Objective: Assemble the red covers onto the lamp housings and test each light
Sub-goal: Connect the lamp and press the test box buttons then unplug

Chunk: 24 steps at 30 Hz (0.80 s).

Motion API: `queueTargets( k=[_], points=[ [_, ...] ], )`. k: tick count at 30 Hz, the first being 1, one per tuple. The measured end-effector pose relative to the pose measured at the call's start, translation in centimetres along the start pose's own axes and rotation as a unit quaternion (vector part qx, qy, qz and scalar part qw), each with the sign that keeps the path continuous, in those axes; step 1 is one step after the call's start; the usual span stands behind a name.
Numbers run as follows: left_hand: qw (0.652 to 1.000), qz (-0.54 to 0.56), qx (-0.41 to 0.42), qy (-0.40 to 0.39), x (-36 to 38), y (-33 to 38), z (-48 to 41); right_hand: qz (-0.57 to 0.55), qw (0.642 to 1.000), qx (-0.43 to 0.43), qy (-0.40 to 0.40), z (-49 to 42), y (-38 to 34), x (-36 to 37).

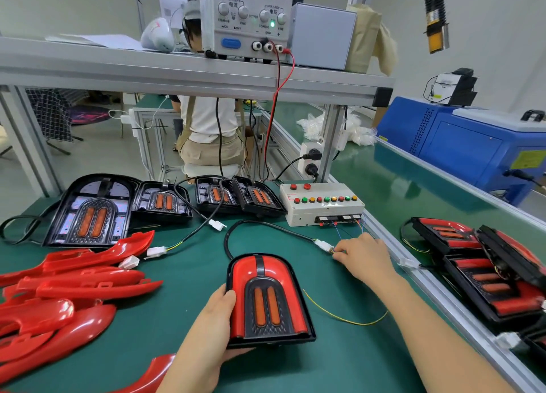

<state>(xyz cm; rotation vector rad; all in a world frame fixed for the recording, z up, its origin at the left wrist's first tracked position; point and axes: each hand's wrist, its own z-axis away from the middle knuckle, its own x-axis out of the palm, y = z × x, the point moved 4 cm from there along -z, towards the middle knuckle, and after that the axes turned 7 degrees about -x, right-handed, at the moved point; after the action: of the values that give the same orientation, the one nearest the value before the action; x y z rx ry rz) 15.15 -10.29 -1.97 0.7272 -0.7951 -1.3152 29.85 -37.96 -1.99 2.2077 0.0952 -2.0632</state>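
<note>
Centrally, left hand point(218, 318) grips red-covered black plastic lamp point(267, 298) on green mat point(147, 333); right hand point(363, 259) pinches its white cable connector point(323, 244). Four uncovered black lamp housings point(161, 200) upper left; glossy red covers point(79, 277) piled left, count unclear.

Factory assembly line, small-parts workstn. Green-matted bench point(183, 318), alu-profile frame point(334, 138) w/ shelf point(147, 73) carrying DC pwr supply point(245, 17), button test box point(322, 212) at bench's back right corner, conveyor belt point(399, 185) along right edge, batches of lamp housings point(161, 200) and red covers point(74, 277), another worker point(206, 120) seated behind.
</note>
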Motion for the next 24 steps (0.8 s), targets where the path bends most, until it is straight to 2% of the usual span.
queueTargets(
  k=[3,6,9,11,13,15,20,24],
  points=[
    [0.988,-0.134,0.059,0.044,-1.2,0.6,0.6,-0.025,0.999,0.016,0.036,0.5,0.2,0.2],
    [0.946,-0.303,0.082,0.081,-2.1,1.1,0.7,-0.030,0.996,0.027,0.082,1.0,0.1,0.1],
    [0.848,-0.504,0.088,0.135,-2.2,2.4,0.9,-0.037,0.993,0.032,0.107,1.5,-0.1,0.2],
    [0.780,-0.586,0.103,0.195,-2.2,4.1,1.1,-0.040,0.992,0.033,0.115,1.7,-0.1,0.2],
    [0.748,-0.601,0.152,0.238,-1.4,6.4,0.8,-0.041,0.990,0.031,0.134,2.1,0.1,0.1],
    [0.724,-0.611,0.211,0.242,0.5,8.5,-0.3,-0.054,0.985,0.029,0.162,2.4,0.2,-0.1],
    [0.625,-0.697,0.293,0.196,7.4,12.1,-5.3,-0.071,0.969,0.008,0.235,3.4,-0.1,-1.3],
    [0.580,-0.735,0.324,0.134,10.9,12.0,-9.1,-0.078,0.947,-0.043,0.308,4.1,-0.7,-2.0]
  ],
)
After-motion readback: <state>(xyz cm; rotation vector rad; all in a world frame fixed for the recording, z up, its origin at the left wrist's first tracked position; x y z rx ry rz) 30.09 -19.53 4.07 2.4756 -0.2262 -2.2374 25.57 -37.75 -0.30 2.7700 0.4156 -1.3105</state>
